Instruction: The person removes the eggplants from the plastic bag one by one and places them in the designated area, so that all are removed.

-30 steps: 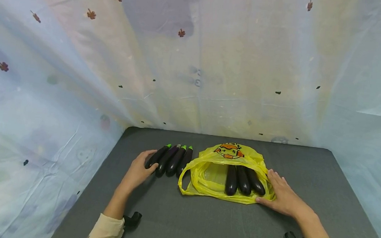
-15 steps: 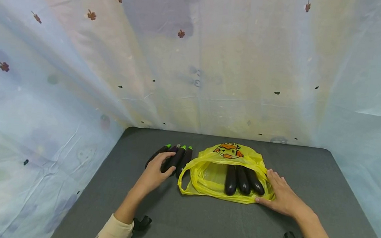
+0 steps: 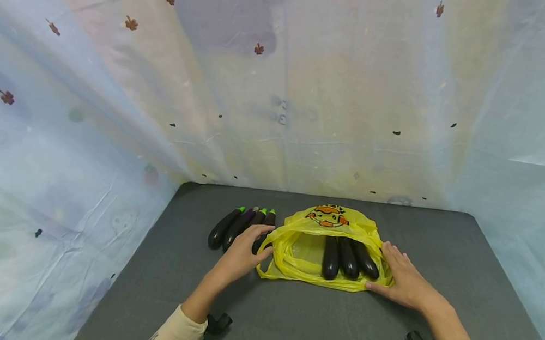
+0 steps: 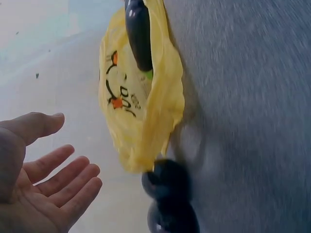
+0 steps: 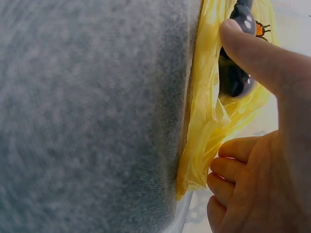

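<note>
A yellow plastic bag (image 3: 293, 262) with a printed cartoon lies with its mouth toward me. Inside it are three dark eggplants (image 3: 330, 260), side by side. Several more eggplants (image 3: 221, 228) with green stem ends lie in a row to the bag's left. My left hand (image 3: 239, 254) hovers at the row's right end, partly hiding it, with thumb and fingers apart. In the left wrist view that hand (image 4: 53, 187) holds nothing. My right hand (image 3: 404, 281) rests against the bag's right side, fingers extended along it and thumb (image 5: 248, 53) at the rim of the mouth.
A dark grey table (image 3: 316, 327) lies under everything, its far edge close behind the bag. Patterned plastic sheeting (image 3: 310, 86) hangs behind the table and on its left. Black straps (image 3: 219, 323) circle both wrists.
My left hand has moved right across the row, from the leftmost eggplant to the rightmost beside the bag. The right hand and the bag stay nearly in place.
</note>
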A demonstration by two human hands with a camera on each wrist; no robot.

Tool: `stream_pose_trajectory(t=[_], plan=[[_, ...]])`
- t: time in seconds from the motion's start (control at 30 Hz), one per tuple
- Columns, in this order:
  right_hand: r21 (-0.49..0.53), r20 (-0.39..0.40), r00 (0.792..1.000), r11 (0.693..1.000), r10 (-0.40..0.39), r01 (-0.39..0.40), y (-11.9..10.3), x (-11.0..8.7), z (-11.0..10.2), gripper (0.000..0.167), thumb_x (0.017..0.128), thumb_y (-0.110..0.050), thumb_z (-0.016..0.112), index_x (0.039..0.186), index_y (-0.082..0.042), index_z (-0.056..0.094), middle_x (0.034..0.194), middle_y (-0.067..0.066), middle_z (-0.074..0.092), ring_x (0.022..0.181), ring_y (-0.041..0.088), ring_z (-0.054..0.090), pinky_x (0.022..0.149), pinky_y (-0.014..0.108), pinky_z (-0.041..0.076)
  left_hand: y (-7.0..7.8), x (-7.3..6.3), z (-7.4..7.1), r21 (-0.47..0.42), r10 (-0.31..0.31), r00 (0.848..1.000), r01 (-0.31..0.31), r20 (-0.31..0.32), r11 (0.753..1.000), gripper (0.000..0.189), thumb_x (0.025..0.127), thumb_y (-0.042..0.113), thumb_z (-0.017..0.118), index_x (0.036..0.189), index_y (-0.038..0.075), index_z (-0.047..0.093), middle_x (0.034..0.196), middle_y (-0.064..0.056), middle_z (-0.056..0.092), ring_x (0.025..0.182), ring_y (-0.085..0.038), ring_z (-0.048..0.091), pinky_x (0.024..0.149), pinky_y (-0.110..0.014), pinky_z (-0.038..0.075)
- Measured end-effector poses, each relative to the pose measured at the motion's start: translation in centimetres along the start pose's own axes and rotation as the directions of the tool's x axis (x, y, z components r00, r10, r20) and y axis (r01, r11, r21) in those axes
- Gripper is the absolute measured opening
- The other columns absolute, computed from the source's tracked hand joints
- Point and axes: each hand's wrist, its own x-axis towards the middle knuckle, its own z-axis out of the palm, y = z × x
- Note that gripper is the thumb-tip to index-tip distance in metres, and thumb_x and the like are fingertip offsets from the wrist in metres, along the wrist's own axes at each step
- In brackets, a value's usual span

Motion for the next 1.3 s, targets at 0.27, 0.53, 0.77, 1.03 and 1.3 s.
stream_pose_trajectory(t=[0.27,0.53,0.77,1.03,1.3], plan=[[0.0,-0.008,1.0,1.0,-0.006,0.006,0.0,-0.3,0.0,0.123,0.089,-0.06,0.082,0.168,0.009,0.017,0.171,0.037,0.016,0.157,0.057,0.016,0.126,0.07,0.012,1.2,0.5,1.8,-0.012,0.06,0.996,-0.06,0.058,0.998,0.054,0.106,0.024,0.072,0.155,0.009,0.055,0.155,-0.01,0.055,0.139,-0.032,0.057,0.113,-0.054,0.049],[-0.002,-0.009,1.0,1.0,-0.026,0.026,-0.1,-0.2,0.0,0.121,0.091,-0.059,0.082,0.167,0.01,0.019,0.171,0.037,0.017,0.157,0.057,0.017,0.126,0.071,0.013,2.2,1.0,3.6,-0.024,0.067,0.993,-0.065,0.102,0.998,0.053,0.106,0.027,0.072,0.155,0.014,0.056,0.152,-0.009,0.058,0.137,-0.029,0.058,0.11,-0.053,0.052],[0.011,0.004,1.0,1.0,-0.007,0.007,0.0,0.0,0.1,0.122,0.091,-0.061,0.081,0.168,0.009,0.016,0.173,0.035,0.014,0.159,0.055,0.014,0.127,0.069,0.01,2.8,1.6,5.2,-0.027,0.05,0.99,-0.047,0.128,0.999,0.054,0.106,0.032,0.073,0.153,0.012,0.058,0.148,-0.014,0.061,0.132,-0.033,0.061,0.106,-0.051,0.054],[0.015,0.005,1.0,1.0,-0.009,0.009,0.0,0.0,0.2,0.123,0.09,-0.061,0.081,0.168,0.009,0.016,0.173,0.035,0.014,0.159,0.056,0.015,0.127,0.07,0.01,3.7,2.1,7.0,-0.013,-0.022,0.99,0.024,0.14,1.0,0.059,0.103,0.039,0.075,0.153,0.013,0.059,0.149,-0.008,0.061,0.131,-0.029,0.063,0.104,-0.047,0.055],[-0.003,0.002,1.0,1.0,-0.02,0.02,0.0,0.0,0.2,0.122,0.091,-0.06,0.081,0.168,0.009,0.016,0.172,0.036,0.016,0.158,0.056,0.017,0.127,0.069,0.012,4.3,2.5,8.3,0.023,0.007,0.99,-0.01,0.141,1.0,0.059,0.103,0.04,0.075,0.149,0.008,0.061,0.144,-0.011,0.064,0.127,-0.026,0.065,0.103,-0.045,0.056]])
